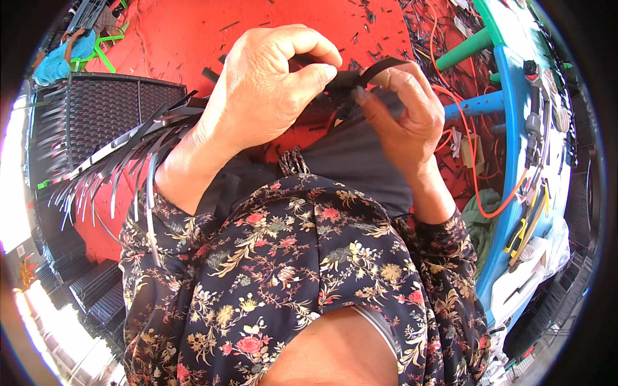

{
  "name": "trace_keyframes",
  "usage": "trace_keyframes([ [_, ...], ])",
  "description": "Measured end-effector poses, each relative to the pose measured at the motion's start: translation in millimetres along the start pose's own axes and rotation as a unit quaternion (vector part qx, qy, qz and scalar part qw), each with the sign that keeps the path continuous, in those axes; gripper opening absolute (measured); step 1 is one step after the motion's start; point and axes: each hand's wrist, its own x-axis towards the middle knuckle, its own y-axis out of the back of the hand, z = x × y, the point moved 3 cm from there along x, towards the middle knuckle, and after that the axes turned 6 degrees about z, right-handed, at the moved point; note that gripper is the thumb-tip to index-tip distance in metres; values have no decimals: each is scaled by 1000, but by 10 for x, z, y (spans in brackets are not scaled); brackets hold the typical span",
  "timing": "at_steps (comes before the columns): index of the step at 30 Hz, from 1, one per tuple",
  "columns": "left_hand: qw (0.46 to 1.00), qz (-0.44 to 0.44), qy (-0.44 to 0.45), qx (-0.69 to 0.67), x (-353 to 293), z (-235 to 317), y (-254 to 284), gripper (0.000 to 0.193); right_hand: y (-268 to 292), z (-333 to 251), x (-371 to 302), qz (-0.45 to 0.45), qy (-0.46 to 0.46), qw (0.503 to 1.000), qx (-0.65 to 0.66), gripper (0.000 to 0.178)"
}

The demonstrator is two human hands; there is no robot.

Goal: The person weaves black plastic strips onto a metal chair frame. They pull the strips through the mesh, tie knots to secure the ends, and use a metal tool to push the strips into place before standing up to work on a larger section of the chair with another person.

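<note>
In front of my lap my left hand (257,90) is closed, thumb and forefinger brought together, at one end of a dark flat strip. Its other fingers are hidden from sight. My right hand (409,112) has its thumb and fingers on the same black strip (385,65), which bends in an arc over the fingertips. Between the hands the strip is dark against my dark trousers, so its exact course is hard to make out. Left of my left forearm lies a woven black panel (106,116) with many loose strip ends (119,177) hanging from its near edge.
A blue table (508,154) on the right carries hand tools, including a yellow-and-black cutter (515,237). An orange hose (473,151) curves down beside it. Black scraps litter the red floor (187,32). Stacked dark woven pieces (96,283) stand at the lower left.
</note>
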Motion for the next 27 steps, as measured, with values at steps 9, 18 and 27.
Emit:
trace_keyframes([
  [9, 992, 9, -110, 64, -162, 69, -66, 16, -45, -92, -149, 29, 1, 999, 39, 24],
  [18, 927, 165, -288, 177, -353, -2, -185, 24, -135, -82, -298, 81, 88, 993, -2, 26],
  [27, 909, 191, -328, 172, -481, 9, -166, 21, -109, -7, -444, 77, -270, 879, 385, 12],
])
